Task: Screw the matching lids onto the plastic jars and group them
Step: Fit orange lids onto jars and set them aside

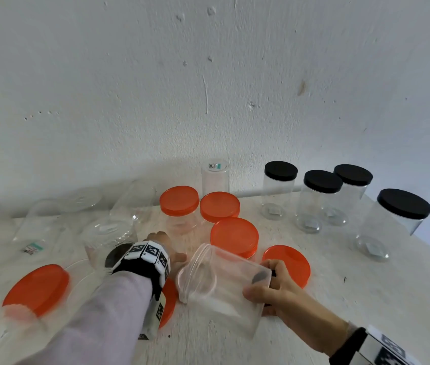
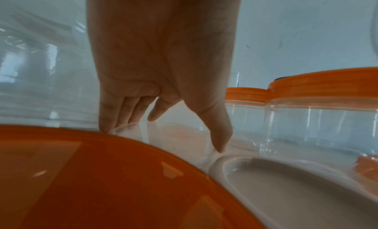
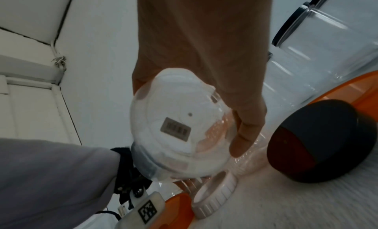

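White tabletop against the wall: right hand grips a clear lidless plastic jar by its base, tilted, just in front of the orange-lidded jar group. Left hand, fingers straight and close together, touches a clear lid left of that jar. Step: fetching a lid; next likely stand the jar upright and screw on the one that fits.

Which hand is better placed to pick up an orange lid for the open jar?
Probably the left hand: its fingers are free, an orange lid lies just under its wrist. The right hand already holds the open jar.

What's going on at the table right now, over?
Right hand grips a tilted, lidless clear jar by its base. Left hand reaches down, fingers straight, touching a clear lid. Loose orange lids crowd the table.
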`<act>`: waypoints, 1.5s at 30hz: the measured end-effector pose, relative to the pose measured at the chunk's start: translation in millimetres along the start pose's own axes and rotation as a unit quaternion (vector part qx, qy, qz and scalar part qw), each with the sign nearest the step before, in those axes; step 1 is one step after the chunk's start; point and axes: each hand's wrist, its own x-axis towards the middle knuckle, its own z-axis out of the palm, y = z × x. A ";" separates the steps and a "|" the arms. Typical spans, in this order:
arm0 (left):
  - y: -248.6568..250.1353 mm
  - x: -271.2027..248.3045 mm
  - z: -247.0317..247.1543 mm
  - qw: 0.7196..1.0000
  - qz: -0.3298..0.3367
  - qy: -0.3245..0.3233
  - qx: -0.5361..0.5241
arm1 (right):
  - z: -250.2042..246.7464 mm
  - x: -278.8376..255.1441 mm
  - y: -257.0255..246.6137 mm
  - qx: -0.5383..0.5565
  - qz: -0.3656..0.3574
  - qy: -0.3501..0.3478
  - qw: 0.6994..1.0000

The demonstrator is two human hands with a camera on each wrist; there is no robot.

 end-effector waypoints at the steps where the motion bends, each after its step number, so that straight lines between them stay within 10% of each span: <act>1: -1.7 -1.0 -2.5 1.000 0.000 -0.009 0.004 | 1.4 0.3 -0.5 0.000 0.008 -0.004 1.000; 31: -82.3 -138.6 -76.3 0.949 0.212 0.009 -0.235 | 70.0 33.6 4.0 -0.328 -0.019 -0.171 0.929; 45: -61.5 -171.7 -45.9 0.954 0.261 0.025 -0.146 | 81.8 50.7 11.3 -0.355 -0.064 -0.165 0.918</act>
